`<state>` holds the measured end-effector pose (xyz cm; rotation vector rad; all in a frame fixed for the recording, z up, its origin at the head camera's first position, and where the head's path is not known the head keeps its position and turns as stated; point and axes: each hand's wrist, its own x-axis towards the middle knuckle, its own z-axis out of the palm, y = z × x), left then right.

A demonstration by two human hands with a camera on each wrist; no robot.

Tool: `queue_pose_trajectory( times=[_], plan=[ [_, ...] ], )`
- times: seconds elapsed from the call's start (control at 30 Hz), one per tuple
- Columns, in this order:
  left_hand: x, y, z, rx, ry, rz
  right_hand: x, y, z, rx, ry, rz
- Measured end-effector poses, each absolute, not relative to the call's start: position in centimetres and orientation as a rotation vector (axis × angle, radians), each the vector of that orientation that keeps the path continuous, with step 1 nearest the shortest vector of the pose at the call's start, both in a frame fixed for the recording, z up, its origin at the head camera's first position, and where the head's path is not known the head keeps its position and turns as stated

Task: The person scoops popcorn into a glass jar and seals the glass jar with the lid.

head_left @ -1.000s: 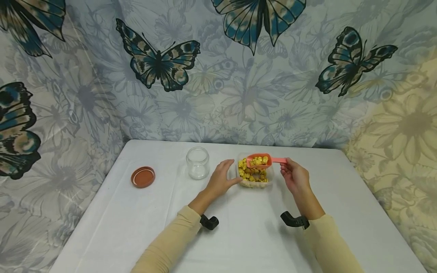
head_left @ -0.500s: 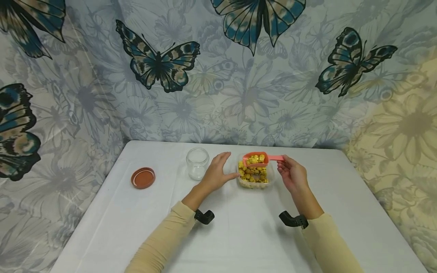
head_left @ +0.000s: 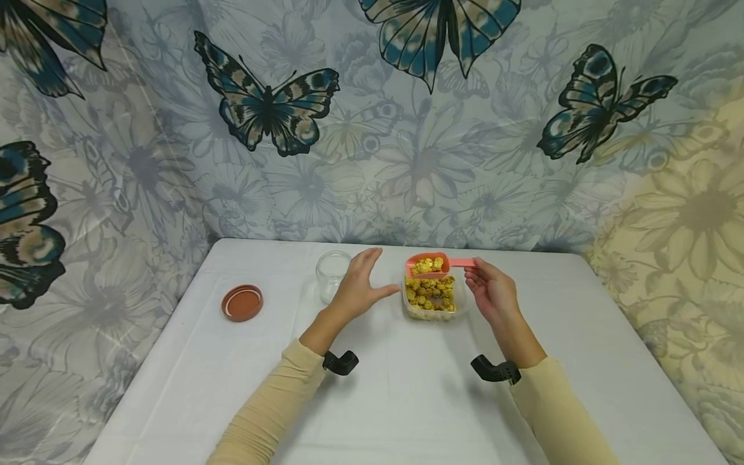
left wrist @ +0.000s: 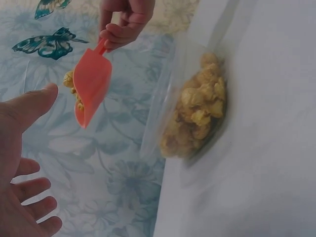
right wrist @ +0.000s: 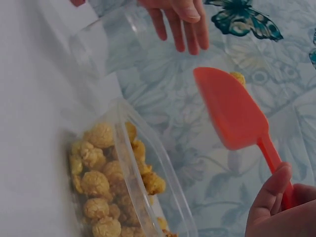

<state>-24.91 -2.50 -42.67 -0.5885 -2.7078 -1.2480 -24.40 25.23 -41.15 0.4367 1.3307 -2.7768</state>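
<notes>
My right hand [head_left: 493, 287] grips the handle of a coral-red scoop [right wrist: 229, 111]. Yellow caramel popcorn [head_left: 428, 265] lies in the scoop's bowl, which is held over the far side of a clear plastic tub [head_left: 433, 315]. More popcorn [left wrist: 197, 106] fills part of that tub. My left hand [head_left: 351, 290], fingers spread and holding nothing, hovers between the tub and a clear glass jar [head_left: 330, 271]. It partly covers the jar in the head view. In the right wrist view the jar [right wrist: 106, 42] stands behind the tub, close to the left hand's fingers.
A round brown lid [head_left: 242, 303] lies on the white-covered table [head_left: 401, 413], left of the jar. Behind the table's far edge hangs a butterfly-patterned cloth [head_left: 407, 161]. Black wrist cameras [head_left: 340, 363] sit on both wrists.
My right hand has carried the loaded scoop left and slightly up, toward the tub's far left side. My left hand has moved left from the tub's edge toward the jar, now overlapping it.
</notes>
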Motion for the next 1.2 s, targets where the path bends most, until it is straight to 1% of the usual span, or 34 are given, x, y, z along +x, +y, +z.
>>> queue_pose_trajectory(
  times=[0.2,0.6,1.2],
  plan=[
    [-25.3,-3.3,-42.2,-0.569,-2.702,-1.2,-24.7,24.6,-40.9,0.344,1.298,-2.785],
    [-25.7,-5.2,-41.9,-0.473,-2.699,-1.174,-25.6,23.1,-40.9,0.253,1.327,-2.775],
    [-26.5,-8.1,-43.5,-0.324,-2.66,-1.234,-26.9,20.4,-41.3,0.317,1.332,-2.748]
  ],
)
